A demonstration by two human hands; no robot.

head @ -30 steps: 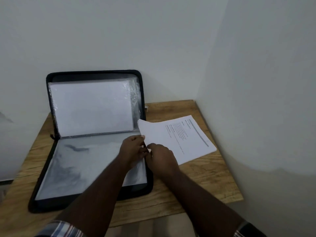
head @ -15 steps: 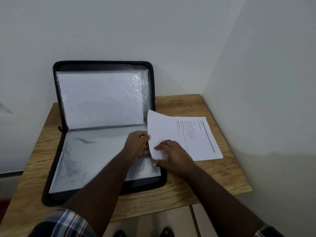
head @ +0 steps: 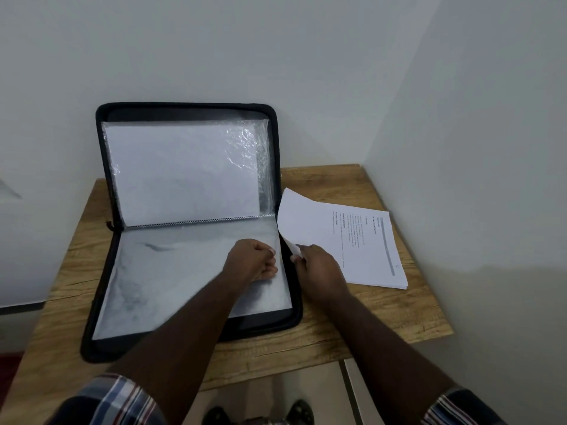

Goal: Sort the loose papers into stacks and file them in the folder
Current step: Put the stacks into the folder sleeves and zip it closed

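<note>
A black zip folder (head: 104,296) lies open on the wooden table (head: 383,317), its upper half leaning against the wall. Clear plastic sleeves (head: 184,170) fill both halves. My left hand (head: 253,262) rests on the lower sleeve near its right edge, fingers curled and pinching the sleeve's edge. My right hand (head: 317,268) pinches the near left corner of a white sheet (head: 302,222) and lifts it, curling it up off the paper stack (head: 371,250) of printed pages that lies right of the folder.
Two white walls meet in a corner behind the table's right end. The table's right edge runs close to the side wall. Below the front edge I see floor tiles and my feet (head: 257,414).
The top sheet's left side has risen higher off the stack in my right hand. My left hand has shifted onto the lower sleeve's right edge. The camera view has moved.
</note>
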